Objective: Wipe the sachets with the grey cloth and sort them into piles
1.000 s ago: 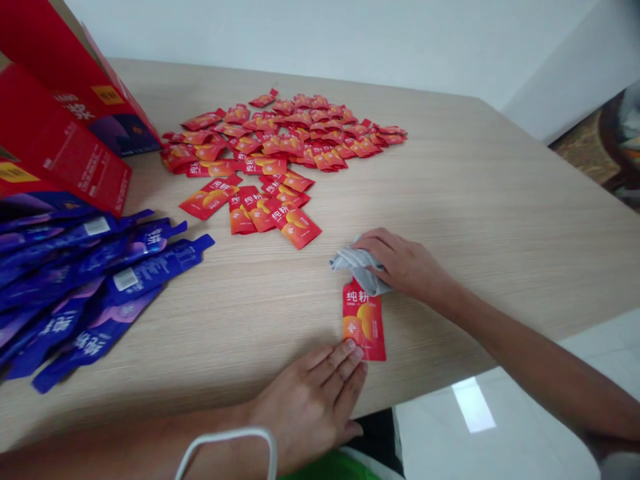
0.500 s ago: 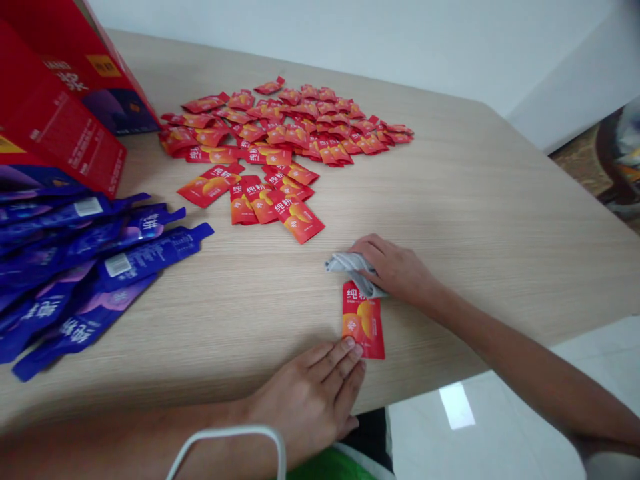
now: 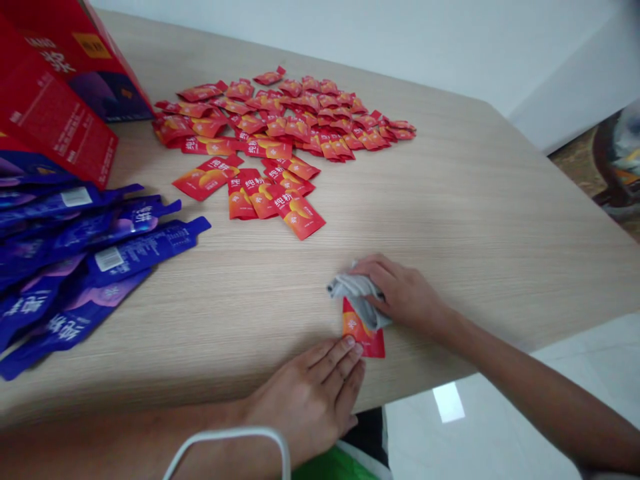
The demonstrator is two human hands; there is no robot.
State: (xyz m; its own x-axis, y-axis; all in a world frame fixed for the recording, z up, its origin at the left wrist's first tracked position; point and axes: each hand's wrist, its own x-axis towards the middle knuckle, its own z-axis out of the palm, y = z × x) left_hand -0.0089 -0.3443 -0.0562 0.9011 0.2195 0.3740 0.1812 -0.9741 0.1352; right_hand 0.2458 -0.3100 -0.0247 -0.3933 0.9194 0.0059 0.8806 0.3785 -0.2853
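Observation:
A single red and orange sachet (image 3: 356,327) lies flat near the front edge of the wooden table (image 3: 450,220). My left hand (image 3: 315,393) rests with outstretched fingers, its fingertips on the sachet's lower left corner. In my right hand (image 3: 405,293) is a bunched grey cloth (image 3: 357,290), which covers the sachet's upper part. Beyond them a few red sachets (image 3: 300,212) overlap one another, and farther back sits a large heap of the same sachets (image 3: 280,117).
Long blue pouches (image 3: 135,253) are piled on the left. Two red and blue boxes (image 3: 65,133) stand behind them. A white cable (image 3: 230,433) crosses in front of my left forearm. A white wall (image 3: 400,40) borders the table's far side.
My right hand has moved the cloth down toward me over the sachet, covering more of it. My left hand has stayed in place.

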